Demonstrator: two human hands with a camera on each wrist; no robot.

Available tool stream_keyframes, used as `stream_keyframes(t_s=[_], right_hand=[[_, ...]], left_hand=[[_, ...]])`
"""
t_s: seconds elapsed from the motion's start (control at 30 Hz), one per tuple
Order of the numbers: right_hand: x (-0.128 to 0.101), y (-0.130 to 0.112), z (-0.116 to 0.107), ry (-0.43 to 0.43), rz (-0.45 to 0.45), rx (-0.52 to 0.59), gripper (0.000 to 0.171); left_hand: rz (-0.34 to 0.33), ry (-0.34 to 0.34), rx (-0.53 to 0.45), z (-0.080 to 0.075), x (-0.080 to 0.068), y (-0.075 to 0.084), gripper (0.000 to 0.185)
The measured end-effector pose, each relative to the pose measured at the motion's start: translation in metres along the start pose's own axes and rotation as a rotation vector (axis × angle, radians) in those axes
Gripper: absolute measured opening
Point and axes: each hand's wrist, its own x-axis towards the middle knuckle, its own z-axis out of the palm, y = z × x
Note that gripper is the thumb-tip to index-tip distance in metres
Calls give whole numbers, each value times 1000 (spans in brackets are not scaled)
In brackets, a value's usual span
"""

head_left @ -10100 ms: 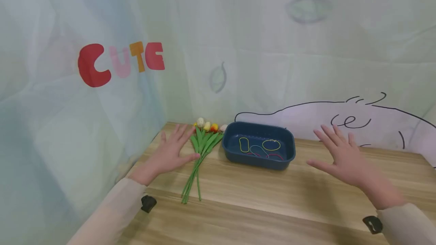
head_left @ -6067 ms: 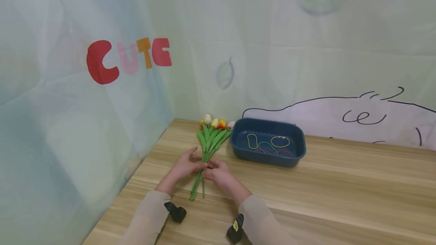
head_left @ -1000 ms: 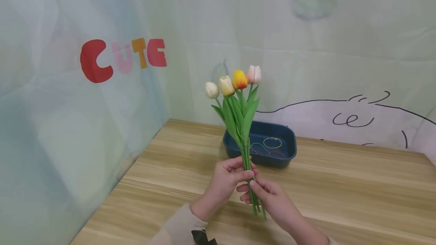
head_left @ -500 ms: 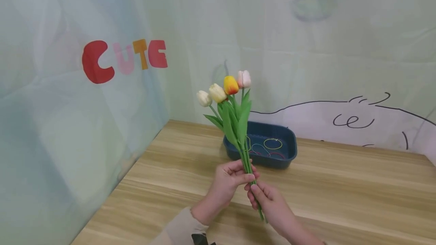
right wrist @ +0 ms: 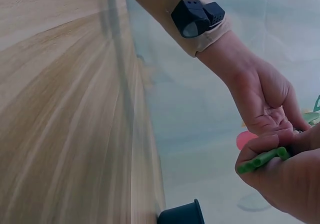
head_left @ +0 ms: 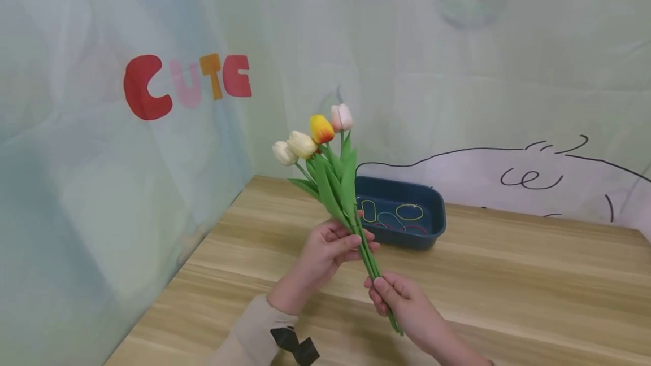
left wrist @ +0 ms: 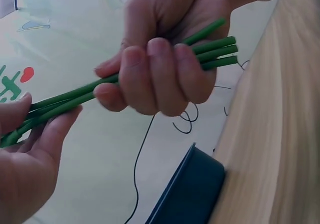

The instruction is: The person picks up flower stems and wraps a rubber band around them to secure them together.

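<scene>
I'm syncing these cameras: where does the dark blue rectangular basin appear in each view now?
Head: the dark blue rectangular basin sits right of and below centre, its left end partly covered.
Left wrist: bottom edge, slightly right of centre, cut off.
Right wrist: bottom edge, slightly right of centre, only partly visible.
Shared landmark: slim green tulip stems.

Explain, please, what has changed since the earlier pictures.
The tulips, first lying on the table, were lifted; the left hand and right hand, empty before, now grip their stems. In the last second their blooms swung leftward. The blue basin and its coloured bands stayed put.
</scene>
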Motion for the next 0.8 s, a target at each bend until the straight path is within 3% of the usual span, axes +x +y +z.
stream_keyframes(t_s=[0.17, 0.4, 0.8], right_hand=[[1, -2, -2, 6, 8, -44, 34], [1, -2, -3, -33, -23, -111, 35], [5, 1, -6, -63, -33, -201, 34]], left_hand=[[-47, -7, 61, -4, 1, 10, 22], [-137, 33, 173, -7, 0, 21, 13], [-207, 24, 248, -11, 1, 22, 4]])
